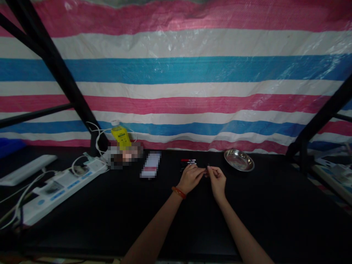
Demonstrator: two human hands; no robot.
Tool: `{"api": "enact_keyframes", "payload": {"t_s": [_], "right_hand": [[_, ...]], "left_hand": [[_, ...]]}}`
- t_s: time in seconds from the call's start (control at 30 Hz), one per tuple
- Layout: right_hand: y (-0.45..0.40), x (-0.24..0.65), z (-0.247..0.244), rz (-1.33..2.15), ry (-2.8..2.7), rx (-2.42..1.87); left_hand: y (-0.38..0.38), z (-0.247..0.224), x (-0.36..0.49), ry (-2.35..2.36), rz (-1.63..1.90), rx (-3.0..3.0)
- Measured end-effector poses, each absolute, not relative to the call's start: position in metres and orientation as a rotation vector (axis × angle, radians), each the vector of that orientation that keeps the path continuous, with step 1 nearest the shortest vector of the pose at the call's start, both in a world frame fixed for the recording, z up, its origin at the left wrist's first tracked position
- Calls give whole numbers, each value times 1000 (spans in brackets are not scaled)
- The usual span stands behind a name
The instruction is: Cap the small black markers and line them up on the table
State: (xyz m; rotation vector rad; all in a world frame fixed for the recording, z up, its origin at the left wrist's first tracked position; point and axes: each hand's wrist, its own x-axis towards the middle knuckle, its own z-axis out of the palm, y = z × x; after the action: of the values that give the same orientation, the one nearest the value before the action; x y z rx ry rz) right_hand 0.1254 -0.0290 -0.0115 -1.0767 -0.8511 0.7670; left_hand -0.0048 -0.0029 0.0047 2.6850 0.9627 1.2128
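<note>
Subject item: a small dark piece (208, 166), located left of the metal dish (238, 160) and well apart from it, at the meeting fingertips of both hands. Its outline is too small to identify.

Hands: the left hand (189, 178) is the farther from the dish, palm down, fingers partly curled, thumb and forefinger brought together toward the piece; whether it grips or merely steadies cannot be told. The right hand (218, 179), between the left and the dish, is closed to a pinch, with the piece apparently at its thumb and fingertip.

Handling, as judged: very light, probably stiff, easily dropped or rolled away owing to its size. Slipperiness and fragility cannot be determined. Recommended hold: thumb and forefinger pads only, near one end, under light pressure.

Slim pieces (188, 160), one red with a silvery end, lie left of the dish, just beyond the left hand and partly covered by it.

Surface: a black tabletop (261, 220), dark and apparently smooth, beneath the dish; a dark piece would show poorly on it.

Room: a striped plastic sheet (176, 69) hangs behind the dish. Far left of the dish stand a yellow bottle (121, 135) and a white power strip (68, 187) with cables
</note>
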Motion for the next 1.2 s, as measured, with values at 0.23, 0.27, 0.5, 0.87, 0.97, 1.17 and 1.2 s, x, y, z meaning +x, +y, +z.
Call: {"api": "enact_keyframes", "payload": {"t_s": [0.23,0.27,0.5,0.87,0.97,1.17,1.2], "right_hand": [[-26,121,-14,744,-852,-1052],[-26,121,-15,739,-843,-1055],[-23,127,-22,642,-822,-1104],[-23,128,-21,582,-808,-1145],[-24,126,-19,578,-809,-1141],[-14,120,-17,541,-868,-1160],[-12,118,-17,529,-881,-1169]], "left_hand": [[0,2,-5,1065,1160,2655],[0,3,-4,1071,1144,2650],[2,2,-7,1296,1101,2594],[-5,-2,-46,1566,1015,2530],[-5,-4,-53,1588,981,2518],[0,-2,-52,1523,872,2554],[0,-1,-51,1508,859,2569]]}}
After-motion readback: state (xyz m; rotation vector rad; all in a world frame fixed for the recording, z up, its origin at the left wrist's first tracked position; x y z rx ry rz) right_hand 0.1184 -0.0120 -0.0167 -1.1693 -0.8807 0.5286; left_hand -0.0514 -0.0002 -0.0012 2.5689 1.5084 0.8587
